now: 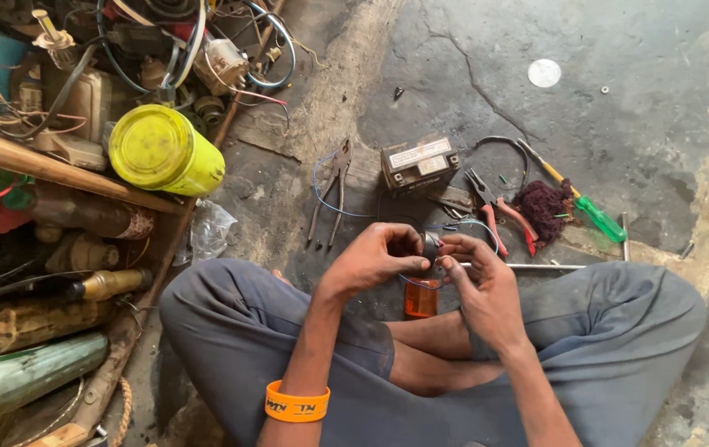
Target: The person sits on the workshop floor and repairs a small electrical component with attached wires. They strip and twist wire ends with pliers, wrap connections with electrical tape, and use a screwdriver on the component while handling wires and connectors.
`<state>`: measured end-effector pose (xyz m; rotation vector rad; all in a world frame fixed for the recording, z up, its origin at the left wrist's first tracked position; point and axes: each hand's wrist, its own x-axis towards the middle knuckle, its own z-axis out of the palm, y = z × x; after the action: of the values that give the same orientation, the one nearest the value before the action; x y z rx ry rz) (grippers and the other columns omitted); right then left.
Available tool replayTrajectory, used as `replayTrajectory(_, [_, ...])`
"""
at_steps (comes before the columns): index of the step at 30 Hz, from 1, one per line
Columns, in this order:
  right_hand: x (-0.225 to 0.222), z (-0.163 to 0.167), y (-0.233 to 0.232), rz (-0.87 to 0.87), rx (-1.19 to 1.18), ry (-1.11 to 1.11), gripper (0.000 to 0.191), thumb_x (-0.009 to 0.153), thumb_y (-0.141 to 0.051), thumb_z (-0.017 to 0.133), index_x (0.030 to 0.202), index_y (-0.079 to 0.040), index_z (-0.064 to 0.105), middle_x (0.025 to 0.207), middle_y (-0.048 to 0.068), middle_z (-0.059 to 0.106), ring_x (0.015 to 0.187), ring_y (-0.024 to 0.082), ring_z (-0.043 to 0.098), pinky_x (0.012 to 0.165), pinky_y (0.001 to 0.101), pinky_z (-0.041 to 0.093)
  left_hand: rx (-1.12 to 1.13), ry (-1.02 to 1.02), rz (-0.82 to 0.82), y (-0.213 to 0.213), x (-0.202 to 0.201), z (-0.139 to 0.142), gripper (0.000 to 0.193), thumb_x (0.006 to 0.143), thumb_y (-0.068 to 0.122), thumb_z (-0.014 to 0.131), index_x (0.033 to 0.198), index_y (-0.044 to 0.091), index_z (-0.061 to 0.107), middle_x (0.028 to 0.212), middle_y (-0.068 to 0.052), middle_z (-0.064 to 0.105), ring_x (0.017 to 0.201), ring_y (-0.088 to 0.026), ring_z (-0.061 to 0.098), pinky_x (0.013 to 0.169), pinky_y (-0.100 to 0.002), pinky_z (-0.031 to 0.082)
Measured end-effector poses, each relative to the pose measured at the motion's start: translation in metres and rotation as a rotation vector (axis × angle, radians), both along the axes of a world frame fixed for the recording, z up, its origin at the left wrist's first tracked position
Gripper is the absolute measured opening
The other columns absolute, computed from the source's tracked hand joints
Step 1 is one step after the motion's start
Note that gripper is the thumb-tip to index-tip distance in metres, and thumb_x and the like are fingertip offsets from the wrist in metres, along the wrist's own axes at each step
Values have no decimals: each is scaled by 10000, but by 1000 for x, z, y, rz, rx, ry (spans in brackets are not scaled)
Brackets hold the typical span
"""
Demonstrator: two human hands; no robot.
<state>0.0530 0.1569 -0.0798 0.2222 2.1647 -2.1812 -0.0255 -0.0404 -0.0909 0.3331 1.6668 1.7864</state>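
Small dark part (430, 246) pinched between left hand (378, 258) and right hand (480, 285), both closed on it, apparently upright; orange lens (421, 299) directly below.

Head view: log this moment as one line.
left hand: grips small dark part | right hand: fingers on same part | orange piece: below hands | pliers: on floor

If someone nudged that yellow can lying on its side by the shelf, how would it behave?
The yellow can is a cylinder on its side, so it would probably roll. It rests on a sloping wooden plank, which might let it roll off toward the floor. It looks rigid, likely stiff to grip; its weight cannot be judged.
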Motion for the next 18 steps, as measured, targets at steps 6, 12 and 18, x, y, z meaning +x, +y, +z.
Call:
replayTrajectory(6, [1,8,2,-19,336,116,224,924,-75,725,1137,-5,712,1019,61,764,855,114,719,748,264,588,-318,273,11,9,8,16,212,773,152,827,837,7,687,696,-1,624,657,-49,571,591,-257,489])
replayTrajectory(12, [-1,4,8,10,557,321,120,930,-2,685,1047,11,664,948,128,694,849,247,713,752,342,550,-369,341,37,16,16,18,214,760,173,807,858,7,713,688,-6,664,636,-64,626,596,-261,525])
replayTrajectory(18, [-1,-1,7,55,635,443,174,898,60,625,1054,5,570,985,169,596,924,360,613,791,435,493,6,-244,239,32,20,-14,382,998,403,650,861,61,751,719,20,686,606,-40,599,529,-218,463])
